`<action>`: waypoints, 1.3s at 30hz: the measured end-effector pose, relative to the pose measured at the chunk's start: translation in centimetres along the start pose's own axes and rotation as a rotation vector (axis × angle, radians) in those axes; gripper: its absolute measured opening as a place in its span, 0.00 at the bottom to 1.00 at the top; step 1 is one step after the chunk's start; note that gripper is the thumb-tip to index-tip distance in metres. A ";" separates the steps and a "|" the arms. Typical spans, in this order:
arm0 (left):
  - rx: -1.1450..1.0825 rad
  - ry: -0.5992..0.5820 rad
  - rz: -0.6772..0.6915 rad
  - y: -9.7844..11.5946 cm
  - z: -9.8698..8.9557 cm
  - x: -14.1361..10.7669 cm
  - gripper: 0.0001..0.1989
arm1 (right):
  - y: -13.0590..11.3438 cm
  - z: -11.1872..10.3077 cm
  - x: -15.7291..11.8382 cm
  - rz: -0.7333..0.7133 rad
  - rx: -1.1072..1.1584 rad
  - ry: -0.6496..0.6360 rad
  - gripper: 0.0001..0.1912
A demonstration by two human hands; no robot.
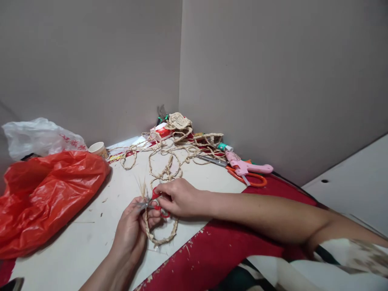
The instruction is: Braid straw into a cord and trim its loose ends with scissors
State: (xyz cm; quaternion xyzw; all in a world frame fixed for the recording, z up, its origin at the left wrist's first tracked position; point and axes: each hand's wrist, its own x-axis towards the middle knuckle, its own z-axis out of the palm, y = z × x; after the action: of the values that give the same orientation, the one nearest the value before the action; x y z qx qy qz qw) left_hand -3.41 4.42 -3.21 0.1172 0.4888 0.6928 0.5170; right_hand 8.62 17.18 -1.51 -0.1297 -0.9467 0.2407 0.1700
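My right hand (177, 197) grips a small pair of scissors with red handles (164, 213), its fingers in and around the loops. The scissors' blades lie across a braided straw rope (163, 241), at the base of a tuft of loose fibres (143, 186). That rope end is pinched in my left hand (131, 226), with the fingers closed around it. Below both hands the rope hangs in a loop and then runs back toward a larger tangle of the same rope (169, 171). Whether the blades touch the fibres I cannot tell.
An orange-red plastic bag (57, 194) covers the left side, with a white bag (42, 137) and paper cup (97, 148) behind. Right of the rope pile lie a pink glue gun (247, 166) and orange-handled scissors (254, 180). Grey panels (121, 60) enclose the back.
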 end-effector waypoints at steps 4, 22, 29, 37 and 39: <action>-0.007 -0.016 -0.011 -0.1 0.0 -0.1 0.04 | 0.8 0.5 -0.2 0.105 0.490 -0.237 0.13; 0.033 0.086 0.124 1.2 -0.3 0.3 0.09 | 2.6 -1.1 0.5 0.185 0.748 -0.150 0.08; 0.079 0.089 0.177 1.0 -0.7 0.7 0.10 | 3.1 -2.8 0.9 0.036 0.126 -0.312 0.24; 0.166 0.019 0.118 0.5 -0.5 0.3 0.10 | 2.3 -2.6 0.6 0.000 0.012 -0.318 0.20; 0.186 0.002 0.103 0.4 -0.5 0.3 0.10 | 2.4 -2.4 0.5 -0.009 0.063 -0.306 0.20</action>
State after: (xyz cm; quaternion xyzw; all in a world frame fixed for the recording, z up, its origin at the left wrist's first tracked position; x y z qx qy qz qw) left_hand -4.14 4.35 -3.20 0.1890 0.5448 0.6704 0.4670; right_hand 9.51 20.37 -0.58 -0.0822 -0.9542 0.2863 0.0290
